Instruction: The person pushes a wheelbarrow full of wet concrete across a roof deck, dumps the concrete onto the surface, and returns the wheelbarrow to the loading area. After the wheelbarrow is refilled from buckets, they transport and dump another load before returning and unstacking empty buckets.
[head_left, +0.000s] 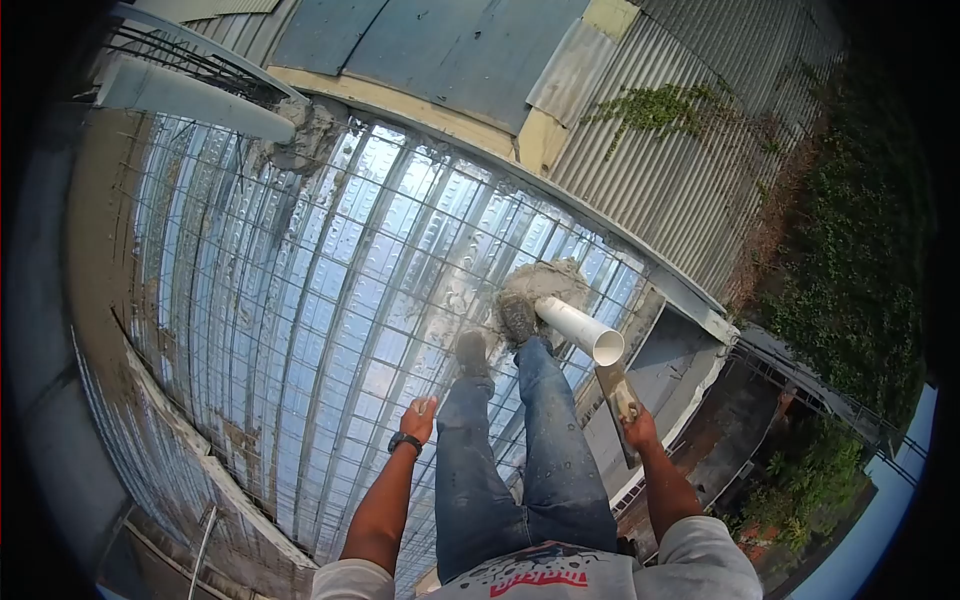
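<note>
My right hand (638,428) is wrapped round a long flat trowel (618,405), held just below the open end of a white pipe (590,335). The pipe rises at a tilt from a mound of wet grey mortar (550,282). My left hand (419,418), with a dark watch at the wrist, hangs over the metal decking (340,290); its fingers are curled, and whether they hold anything is too small to tell. My mortar-stained shoes stand on the wire mesh beside the mound.
Wire mesh covers the shiny ribbed decking. A concrete beam (210,98) with rebar lies at the upper left, near a mortar heap (305,135). Beyond the ledge is a corrugated roof (660,150) with vines. The deck's right edge drops to a lower area.
</note>
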